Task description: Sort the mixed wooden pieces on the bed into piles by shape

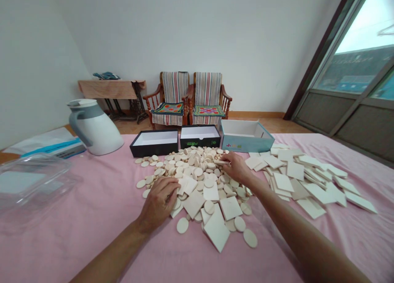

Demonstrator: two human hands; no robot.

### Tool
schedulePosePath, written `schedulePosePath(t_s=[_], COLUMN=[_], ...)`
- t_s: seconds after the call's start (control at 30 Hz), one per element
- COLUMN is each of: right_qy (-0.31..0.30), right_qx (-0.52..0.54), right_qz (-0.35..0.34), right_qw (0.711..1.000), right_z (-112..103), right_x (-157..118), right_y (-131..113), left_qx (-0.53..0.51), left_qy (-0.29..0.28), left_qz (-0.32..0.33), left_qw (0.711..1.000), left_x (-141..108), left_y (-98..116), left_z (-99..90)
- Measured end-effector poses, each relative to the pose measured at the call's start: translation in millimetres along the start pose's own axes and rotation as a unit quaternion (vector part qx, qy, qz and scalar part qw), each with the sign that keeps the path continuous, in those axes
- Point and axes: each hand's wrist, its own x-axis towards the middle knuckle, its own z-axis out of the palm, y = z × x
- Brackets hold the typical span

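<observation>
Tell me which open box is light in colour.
The pale blue box, at the row's right end; the black box and the green-printed box are dark.

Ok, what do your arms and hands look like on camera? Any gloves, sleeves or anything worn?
Nothing worn shows. The left hand and right hand are bare, with no gloves or visible rings. The left forearm and right forearm show no sleeves, watch or bracelet, and no cables or markings.
</observation>
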Motion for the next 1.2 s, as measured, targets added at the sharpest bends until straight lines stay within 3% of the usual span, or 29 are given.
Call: schedulePosePath(t_s=[0.1,0.2,0.3,0.4,0.47,0.57,0.63,0.7,0.87,1.2], right_qy=[0.087,0.173,0.261,0.317,0.275,0.052,-0.107,-0.185,-0.208,-0.222], right_qx=[0.03,-0.004,-0.084,-0.118,-0.067,0.063,0.098,0.079,0.011,0.004], right_qz=[0.053,0.118,0.184,0.211,0.184,0.086,0.0,-0.063,-0.106,-0.106], right_qw=[0.994,0.978,0.944,0.917,0.941,0.993,0.989,0.978,0.972,0.969], right_z=[-4,-22,-46,-59,-59,-51,-43,-37,-30,-21], right_x=[-1,-4,-9,-13,-15,-22,-31,-41,-56,-62], right_y=[12,36,63,69,54,11,-20,-44,-71,-81], left_qx=[0.002,0.001,0.0,0.001,0.003,0.005,0.005,0.004,0.003,0.003], left_qy=[0.002,0.004,0.004,0.005,0.002,-0.002,-0.001,0.001,0.004,0.004], left_qz=[0.0,0.002,0.001,-0.001,-0.003,-0.008,-0.01,-0.01,-0.012,-0.006], left_qw=[1.0,1.0,1.0,1.0,1.0,1.0,1.0,1.0,1.0,1.0], left_x=[0,0,0,1,2,2,3,3,3,4], left_y=[0,1,1,2,2,3,4,4,4,4], left_z=[-0.7,-1.6,-1.5,-0.8,-1.0,-2.2,-3.0,-3.3,-2.6,-3.0])
